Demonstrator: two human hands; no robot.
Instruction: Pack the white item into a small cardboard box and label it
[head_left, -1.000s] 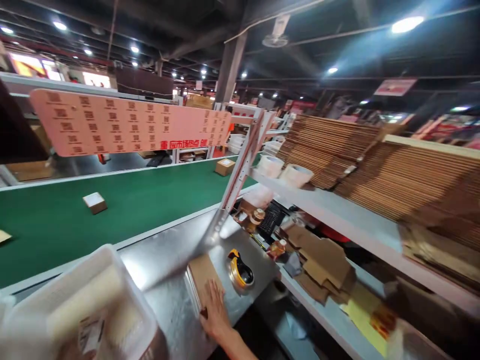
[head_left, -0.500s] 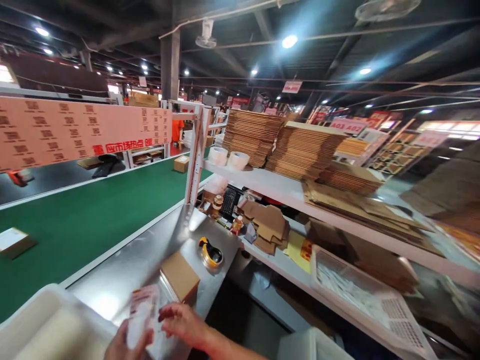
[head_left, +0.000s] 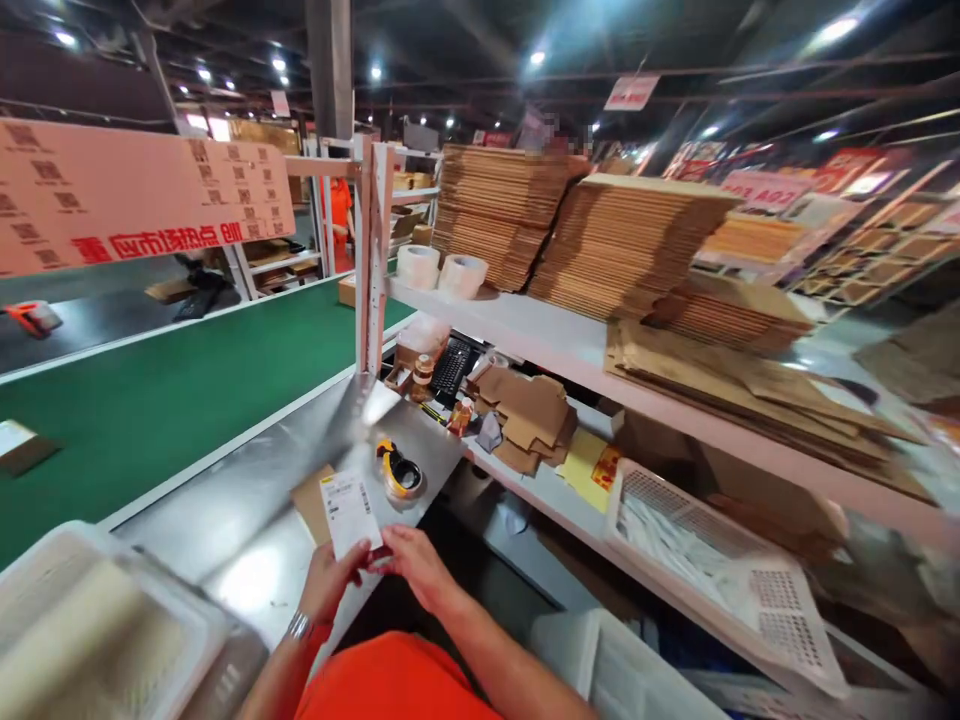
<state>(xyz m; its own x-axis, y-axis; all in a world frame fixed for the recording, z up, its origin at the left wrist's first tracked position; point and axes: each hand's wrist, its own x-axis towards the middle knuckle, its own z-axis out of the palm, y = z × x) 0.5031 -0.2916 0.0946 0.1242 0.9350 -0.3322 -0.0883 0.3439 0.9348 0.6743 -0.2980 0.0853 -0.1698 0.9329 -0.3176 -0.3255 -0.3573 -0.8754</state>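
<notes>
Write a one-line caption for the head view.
Both hands, left hand and right hand, hold a printed label above a steel bench.

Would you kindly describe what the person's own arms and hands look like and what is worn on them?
Both forearms are bare, with no gloves and no sleeves reaching the wrists. The left hand has a silver metal bracelet or watch band around its wrist. The right hand wears nothing that can be seen on its wrist. An orange garment shows at the bottom of the view, between the arms.
</notes>
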